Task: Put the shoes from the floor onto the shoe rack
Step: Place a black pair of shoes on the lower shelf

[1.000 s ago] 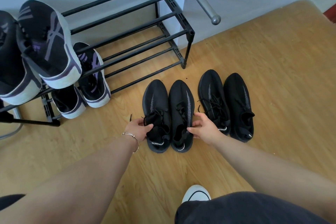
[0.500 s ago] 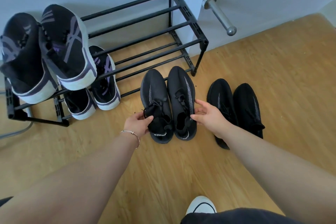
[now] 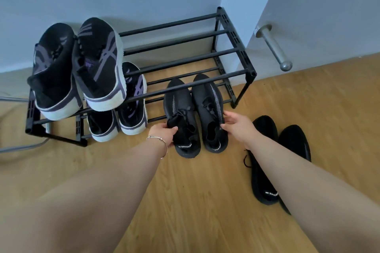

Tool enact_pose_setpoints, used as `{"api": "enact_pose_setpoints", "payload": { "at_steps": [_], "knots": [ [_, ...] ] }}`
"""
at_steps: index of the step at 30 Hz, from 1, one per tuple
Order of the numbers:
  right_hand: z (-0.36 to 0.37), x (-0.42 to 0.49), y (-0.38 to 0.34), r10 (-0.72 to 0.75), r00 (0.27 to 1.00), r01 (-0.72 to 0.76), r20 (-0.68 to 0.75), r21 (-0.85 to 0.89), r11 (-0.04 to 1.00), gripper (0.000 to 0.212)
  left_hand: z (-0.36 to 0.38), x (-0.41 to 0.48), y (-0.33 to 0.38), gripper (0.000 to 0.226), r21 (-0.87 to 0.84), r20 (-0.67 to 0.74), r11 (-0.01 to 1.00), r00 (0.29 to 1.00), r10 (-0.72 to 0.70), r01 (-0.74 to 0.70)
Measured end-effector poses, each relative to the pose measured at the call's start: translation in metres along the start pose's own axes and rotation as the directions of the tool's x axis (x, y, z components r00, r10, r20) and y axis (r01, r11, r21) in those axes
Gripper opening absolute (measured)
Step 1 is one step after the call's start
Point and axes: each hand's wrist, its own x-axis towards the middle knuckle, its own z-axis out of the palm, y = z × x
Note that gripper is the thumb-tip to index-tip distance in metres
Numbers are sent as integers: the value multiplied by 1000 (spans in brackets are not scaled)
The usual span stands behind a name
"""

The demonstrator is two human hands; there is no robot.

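Note:
My left hand (image 3: 163,134) grips the collar of one black knit shoe (image 3: 180,107). My right hand (image 3: 236,123) grips the side of its partner, the other black knit shoe (image 3: 209,100). Both shoes point toes-first under the front bar of the black two-tier shoe rack (image 3: 230,51), over its lower tier, right half. Their heels stick out past the rack's front. A second pair of black shoes (image 3: 265,129) stays on the wooden floor at the right, partly hidden by my right forearm.
A black-and-purple sneaker pair (image 3: 82,63) sits on the rack's top tier at the left, a similar sneaker pair (image 3: 131,104) on the lower tier below it. A door with a metal handle (image 3: 273,47) stands right of the rack. A grey cable (image 3: 24,148) lies at the left.
Both hands have carried the black pair forward from the floor, so the toes now pass under the rack's front bar. The camera has shifted, leaving the second pair farther right.

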Motion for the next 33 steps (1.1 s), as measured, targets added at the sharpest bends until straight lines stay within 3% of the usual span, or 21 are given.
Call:
{"api": "enact_pose_setpoints", "payload": {
  "at_steps": [5,9,13,23,29,33],
  "knots": [
    [3,3,12,7,999,-7,46,0,1000,66,4,-1,-9,19,-45,43,999,999,-5,7],
    [1,-4,22,34,995,-37,91,26,999,65,-1,-6,-21,39,-47,8,998,999,35,-34],
    [5,-21,43,125,990,-132,68,107,985,63,-7,-17,-47,58,-67,-31,998,999,-23,20],
    [31,-38,56,171,985,-171,-9,18,985,56,10,-29,-69,60,-37,61,998,997,-47,49],
    [29,-35,55,192,977,-180,-89,132,975,46,5,-18,-60,61,64,92,993,991,-101,95],
    [27,-36,57,200,975,-166,-101,278,946,44,2,-20,-58,59,-83,138,984,979,-147,159]
  ]
}}
